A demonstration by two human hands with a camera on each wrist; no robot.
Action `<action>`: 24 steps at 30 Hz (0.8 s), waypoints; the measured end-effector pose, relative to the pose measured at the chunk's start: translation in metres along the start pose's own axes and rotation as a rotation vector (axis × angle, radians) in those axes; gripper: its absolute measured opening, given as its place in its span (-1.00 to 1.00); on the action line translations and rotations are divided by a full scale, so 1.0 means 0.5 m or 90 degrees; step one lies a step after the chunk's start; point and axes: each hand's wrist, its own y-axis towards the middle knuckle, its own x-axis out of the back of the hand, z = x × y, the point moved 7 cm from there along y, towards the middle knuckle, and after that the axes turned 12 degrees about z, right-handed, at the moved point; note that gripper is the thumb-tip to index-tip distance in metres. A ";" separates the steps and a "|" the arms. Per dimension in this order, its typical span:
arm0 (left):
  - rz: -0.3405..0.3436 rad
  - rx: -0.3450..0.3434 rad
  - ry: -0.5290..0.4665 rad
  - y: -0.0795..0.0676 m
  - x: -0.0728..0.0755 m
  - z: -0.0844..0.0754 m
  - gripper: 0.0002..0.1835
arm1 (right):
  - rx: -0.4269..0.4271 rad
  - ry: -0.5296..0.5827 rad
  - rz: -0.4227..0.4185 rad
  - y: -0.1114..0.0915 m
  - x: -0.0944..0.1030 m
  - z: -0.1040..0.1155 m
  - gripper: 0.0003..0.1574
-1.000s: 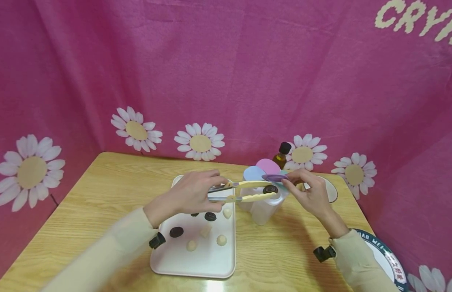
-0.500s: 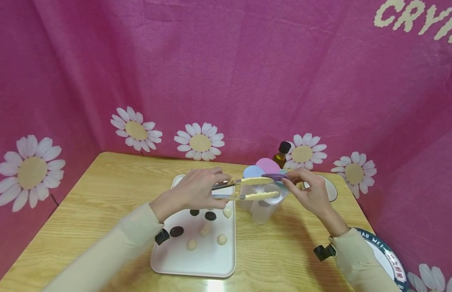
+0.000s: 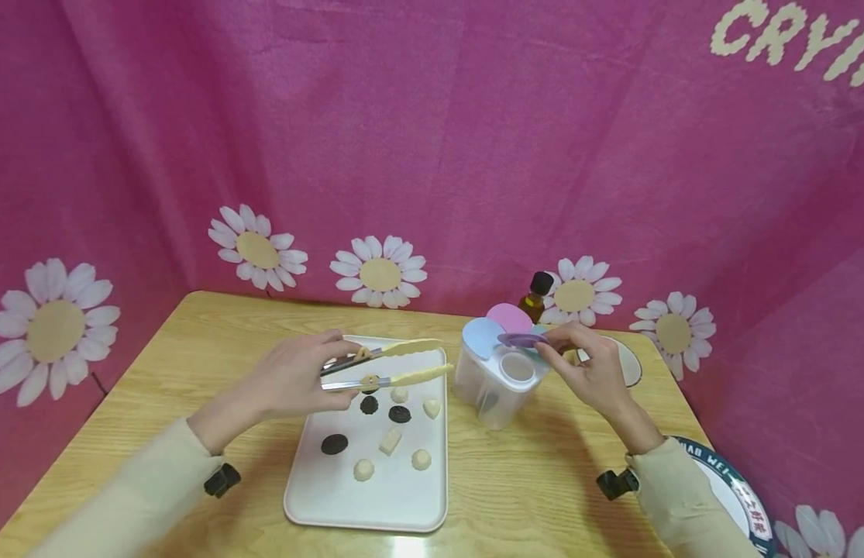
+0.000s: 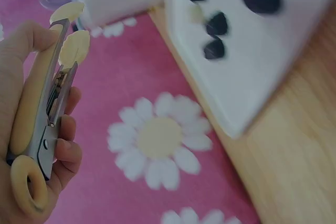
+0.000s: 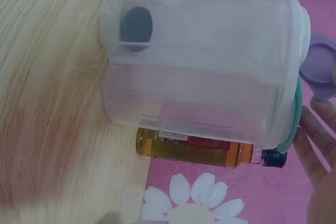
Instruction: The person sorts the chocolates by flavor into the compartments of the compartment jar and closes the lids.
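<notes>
My left hand [image 3: 299, 380] grips a pair of yellow-tipped tongs [image 3: 418, 375] over the far part of a white tray [image 3: 397, 502]; the tips are apart with nothing between them. Dark pieces like chocolates [image 3: 335, 444] and cream-coloured ones [image 3: 390, 442] are spread on the tray. To its right stands a clear plastic container [image 3: 500, 403] with coloured lids. One round opening shows uncovered, and my right hand [image 3: 592, 368] pinches the raised purple lid [image 3: 521, 340] beside it. In the right wrist view a dark oval piece [image 5: 137, 27] lies at the bottom inside the container.
Behind the container stands a bottle [image 3: 532, 308] of amber liquid with a black cap. A white dish [image 3: 630, 364] lies behind my right hand, and a green-rimmed plate [image 3: 724, 480] is at the right table edge. A pink cloth [image 3: 432, 155] hangs behind the table.
The tongs held a dark piece over the container's opening, then let it go. My left hand has drawn back left over the tray with them. My right hand stays at the purple lid.
</notes>
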 end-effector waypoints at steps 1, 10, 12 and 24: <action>-0.001 0.012 0.004 -0.009 0.000 0.014 -0.43 | -0.001 -0.001 0.001 0.000 0.000 0.000 -0.69; 0.003 0.084 0.022 -0.059 -0.019 0.098 -0.40 | 0.014 -0.013 -0.015 0.002 0.003 0.008 -0.63; 0.004 0.085 0.028 -0.063 -0.028 0.110 -0.42 | 0.019 -0.017 -0.019 0.002 0.004 0.011 -0.62; 0.040 0.109 0.013 -0.065 -0.074 0.158 -0.45 | 0.026 -0.022 -0.025 0.001 0.003 0.012 -0.61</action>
